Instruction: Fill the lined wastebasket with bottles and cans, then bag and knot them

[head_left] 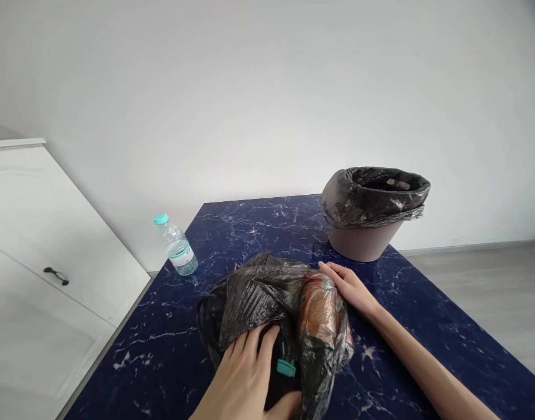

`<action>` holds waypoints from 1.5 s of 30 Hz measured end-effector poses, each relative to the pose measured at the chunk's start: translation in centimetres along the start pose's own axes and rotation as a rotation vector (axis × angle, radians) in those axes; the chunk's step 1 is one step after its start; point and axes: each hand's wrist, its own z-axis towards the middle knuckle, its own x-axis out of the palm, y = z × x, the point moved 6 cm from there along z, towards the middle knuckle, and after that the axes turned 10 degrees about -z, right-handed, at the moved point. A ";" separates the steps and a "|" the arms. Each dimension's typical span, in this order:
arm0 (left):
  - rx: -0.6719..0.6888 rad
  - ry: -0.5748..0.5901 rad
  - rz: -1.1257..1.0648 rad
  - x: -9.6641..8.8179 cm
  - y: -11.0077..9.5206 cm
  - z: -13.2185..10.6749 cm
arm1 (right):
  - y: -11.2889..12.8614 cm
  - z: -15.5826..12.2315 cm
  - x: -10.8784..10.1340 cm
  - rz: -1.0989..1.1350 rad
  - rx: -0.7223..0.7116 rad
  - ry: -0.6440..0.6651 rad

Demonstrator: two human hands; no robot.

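A crumpled black plastic bag (258, 297) lies on the dark blue marbled table (425, 326), bulging with things inside; something orange-brown shows through its right side, and a teal cap (286, 367) sticks out near its opening. My left hand (249, 379) grips the near edge of the bag at its opening, fingers curled over the plastic. My right hand (348, 286) rests flat against the bag's right side, fingers stretched along it.
A brown bin (366, 242) lined with a black bag (372, 198) stands at the table's far right. A clear water bottle with a teal cap (176, 245) stands at the far left edge. A white cabinet (44, 262) is left of the table.
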 end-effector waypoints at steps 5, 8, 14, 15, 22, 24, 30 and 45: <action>0.114 -0.081 -0.078 -0.5 -0.6 -1.1 | 0.3 0.0 -0.1 -0.008 -0.004 -0.003; 0.125 -0.220 -0.120 -0.7 -0.6 -1.1 | 0.4 -0.1 -0.1 -0.006 -0.006 -0.006; -0.044 -0.211 -0.040 0.5 0.0 0.0 | 0.5 -0.2 -0.2 0.001 0.001 -0.006; -0.080 -0.161 -0.009 0.9 0.1 0.1 | 0.5 -0.2 -0.2 0.004 0.001 -0.006; -0.108 -0.212 0.086 3.1 1.0 1.1 | 0.2 -0.1 -0.1 0.053 -0.022 -0.016; -0.102 -0.263 0.113 3.4 1.3 1.7 | 0.2 -0.3 -0.2 0.063 -0.029 -0.022; -0.078 -0.450 0.071 1.6 2.3 2.2 | 0.3 -0.7 -0.6 0.098 -0.027 -0.072; 0.142 -0.878 0.199 -8.0 1.2 -1.1 | -0.8 0.2 0.0 0.247 -0.036 -0.108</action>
